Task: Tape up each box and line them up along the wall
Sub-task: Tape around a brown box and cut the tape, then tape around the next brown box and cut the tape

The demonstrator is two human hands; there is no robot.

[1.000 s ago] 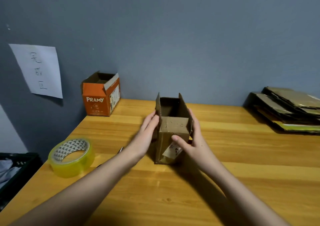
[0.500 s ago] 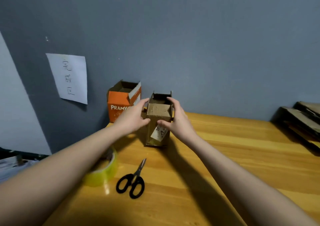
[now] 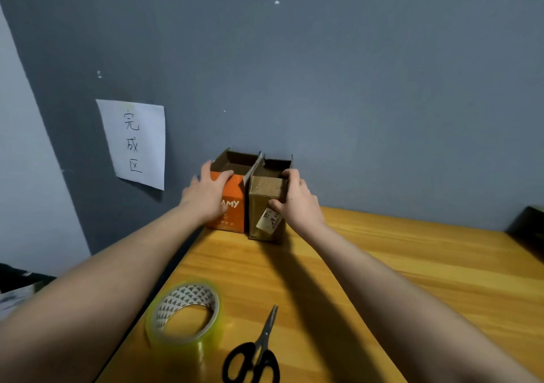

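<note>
Two boxes side by side at the wall

The wooden table [image 3: 412,265] meets a grey wall [image 3: 353,88]. On the wall, left of the boxes, hangs a paper sign [image 3: 135,143] with handwritten characters. Nearer the camera than the boxes, a tape roll [image 3: 184,318] lies flat by the table's left edge, and black scissors [image 3: 256,353] lie just right of it. A dark object [image 3: 527,229] sits at the far right, too cut off to identify.

The orange box [image 3: 232,209] and the brown box [image 3: 266,206] stand upright against the wall, touching each other, the brown one on the right. Both have top flaps up; what is inside cannot be seen. A label [image 3: 268,219] hangs tilted on the brown box's front.

The left hand [image 3: 207,194] rests flat on the orange box's front, fingers straight. The right hand [image 3: 295,200] grips the brown box's right side, fingers curled over its rim, thumb on the front.
</note>
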